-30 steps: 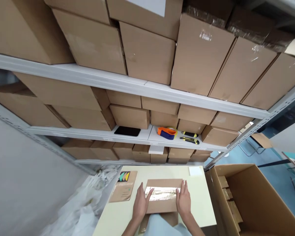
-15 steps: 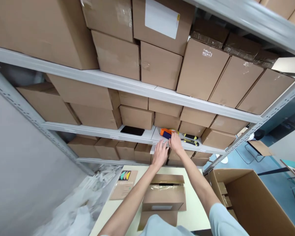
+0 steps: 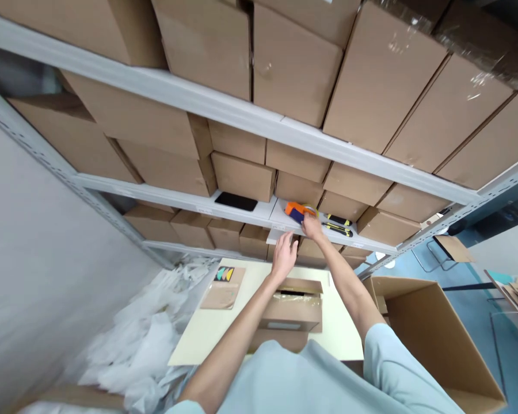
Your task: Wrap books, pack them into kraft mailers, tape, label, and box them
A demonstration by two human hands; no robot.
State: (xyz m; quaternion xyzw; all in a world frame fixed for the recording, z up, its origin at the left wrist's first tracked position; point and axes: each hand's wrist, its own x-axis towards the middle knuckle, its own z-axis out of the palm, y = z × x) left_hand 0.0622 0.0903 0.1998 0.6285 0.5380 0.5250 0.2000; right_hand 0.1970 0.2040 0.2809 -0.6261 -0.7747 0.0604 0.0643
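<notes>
On the middle shelf lies an orange and dark blue tape dispenser, a yellow roll edge showing behind it. My right hand reaches over the shelf edge with its fingers closed around the near end of the dispenser. Lower and to the left, my left hand is in the air in front of the shelf edge, fingers apart and holding nothing. A cardboard box with a raised top flap and clear tape on it sits on the pale table below my arms.
Black and yellow utility knives lie right of the dispenser, a black phone-like slab to its left. Cartons fill the shelves. A flat printed carton lies on the table. A large open box stands right; white plastic wrap is piled left.
My left hand has drawn slightly back from the shelf edge, its fingers now spread. My right hand has closed on the tape dispenser. The view has tilted downward.
</notes>
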